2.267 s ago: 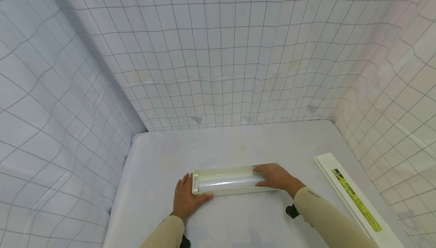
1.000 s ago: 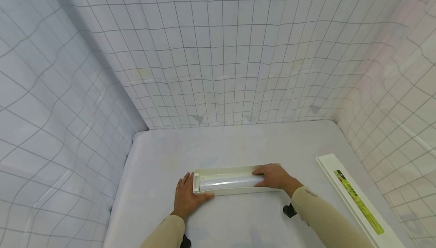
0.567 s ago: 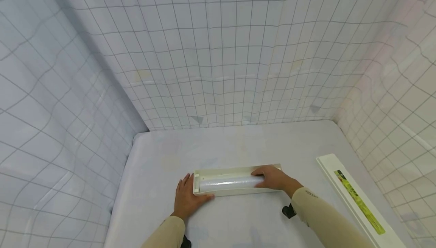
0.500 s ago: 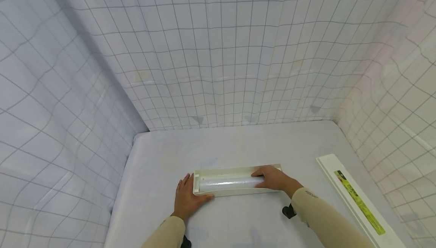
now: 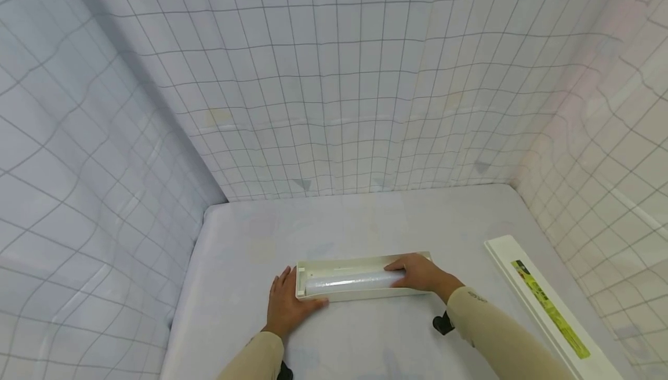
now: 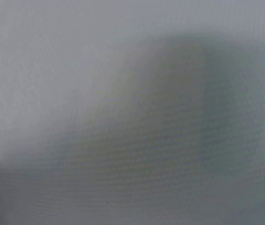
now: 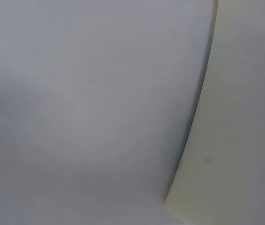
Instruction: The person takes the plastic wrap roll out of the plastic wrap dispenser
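In the head view, a long off-white open box [image 5: 360, 295] lies across the table, with a roll of clear plastic wrap [image 5: 339, 282] inside it along the front wall. My left hand [image 5: 286, 306] rests at the box's left end, fingers fairly straight against the end and thumb along the front wall. Over the right part of the box, my right hand [image 5: 421, 272] reaches inside and grips the roll between thumb and fingers, hiding the roll's right end. The left wrist view is a grey blur.
A long white lid [image 5: 502, 248] with a yellow-green label [image 5: 550, 310] lies slantwise at the right of the table. In the right wrist view, an off-white plastic surface [image 7: 235, 117] fills the right side. White grid-patterned curtains [image 5: 334, 78] enclose the table [image 5: 334, 223].
Compared with the earliest frame, the box and both hands sit almost the same. The right fingers have shifted very slightly left, showing a little more of the box's back right corner.
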Demonstrator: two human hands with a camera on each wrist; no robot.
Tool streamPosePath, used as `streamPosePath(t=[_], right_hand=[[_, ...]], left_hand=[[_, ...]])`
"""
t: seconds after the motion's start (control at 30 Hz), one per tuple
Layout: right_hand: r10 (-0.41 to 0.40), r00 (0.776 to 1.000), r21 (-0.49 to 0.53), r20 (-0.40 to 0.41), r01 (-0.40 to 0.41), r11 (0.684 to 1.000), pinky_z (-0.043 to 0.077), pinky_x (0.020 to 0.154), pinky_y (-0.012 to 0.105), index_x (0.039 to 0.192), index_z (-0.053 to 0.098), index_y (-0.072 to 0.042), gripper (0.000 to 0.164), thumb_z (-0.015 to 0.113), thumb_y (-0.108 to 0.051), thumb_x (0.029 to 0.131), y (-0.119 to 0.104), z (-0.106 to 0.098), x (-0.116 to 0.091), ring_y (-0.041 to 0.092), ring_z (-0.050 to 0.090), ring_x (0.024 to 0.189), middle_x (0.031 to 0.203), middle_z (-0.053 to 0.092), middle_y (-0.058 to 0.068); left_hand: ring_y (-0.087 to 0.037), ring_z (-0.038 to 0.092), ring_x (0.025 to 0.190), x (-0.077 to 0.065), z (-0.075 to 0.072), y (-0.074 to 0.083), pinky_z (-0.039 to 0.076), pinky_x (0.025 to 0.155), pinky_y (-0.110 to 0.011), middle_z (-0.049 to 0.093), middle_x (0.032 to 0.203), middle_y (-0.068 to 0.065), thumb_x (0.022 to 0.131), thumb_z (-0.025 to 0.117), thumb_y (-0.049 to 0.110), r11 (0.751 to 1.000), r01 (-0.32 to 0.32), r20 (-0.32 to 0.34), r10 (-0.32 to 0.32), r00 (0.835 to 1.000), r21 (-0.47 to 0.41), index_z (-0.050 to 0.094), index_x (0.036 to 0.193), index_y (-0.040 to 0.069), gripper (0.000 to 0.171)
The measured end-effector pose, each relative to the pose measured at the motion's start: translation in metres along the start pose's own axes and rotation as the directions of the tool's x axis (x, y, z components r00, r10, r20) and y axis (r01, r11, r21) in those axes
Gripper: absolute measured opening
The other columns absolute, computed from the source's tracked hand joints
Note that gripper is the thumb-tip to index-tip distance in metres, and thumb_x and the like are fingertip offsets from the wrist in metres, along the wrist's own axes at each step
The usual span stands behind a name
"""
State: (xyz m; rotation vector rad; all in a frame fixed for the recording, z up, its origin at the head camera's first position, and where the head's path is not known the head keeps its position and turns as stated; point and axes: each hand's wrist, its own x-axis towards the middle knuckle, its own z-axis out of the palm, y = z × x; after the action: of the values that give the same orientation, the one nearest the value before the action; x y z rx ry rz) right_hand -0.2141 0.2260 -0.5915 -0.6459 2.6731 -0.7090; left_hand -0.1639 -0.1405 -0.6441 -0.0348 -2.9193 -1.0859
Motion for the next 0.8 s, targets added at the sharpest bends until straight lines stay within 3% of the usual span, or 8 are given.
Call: streamPosePath(t=[0.5,0.8], right_hand=[[0.032,0.999,0.005,0.014,-0.032,0.999,0.051,0.110,0.051,0.124,0.076,-0.019,0.044,0.085,-0.031,0.083,-0.005,-0.001,0.000,0.030,0.064,0.127,0.130,0.072,0.006],[0.051,0.998,-0.028,0.029,-0.050,0.998,0.051,0.111,0.050,0.125,0.075,-0.019,0.045,0.085,-0.031,0.083,-0.013,-0.007,-0.002,0.030,0.064,0.128,0.132,0.071,0.006]], left_hand=[[-0.033,0.030,0.154,0.001,0.001,-0.001,0.013,0.130,-0.055,0.055,0.152,-0.009,0.060,0.086,0.073,1.000,0.005,0.013,-0.006,1.000,0.021,0.042,0.154,0.014,0.119],[-0.035,0.035,0.151,0.001,0.003,-0.004,0.016,0.129,-0.057,0.058,0.148,-0.009,0.060,0.086,0.074,0.999,-0.029,-0.025,0.030,0.999,0.025,0.046,0.151,0.012,0.117]])
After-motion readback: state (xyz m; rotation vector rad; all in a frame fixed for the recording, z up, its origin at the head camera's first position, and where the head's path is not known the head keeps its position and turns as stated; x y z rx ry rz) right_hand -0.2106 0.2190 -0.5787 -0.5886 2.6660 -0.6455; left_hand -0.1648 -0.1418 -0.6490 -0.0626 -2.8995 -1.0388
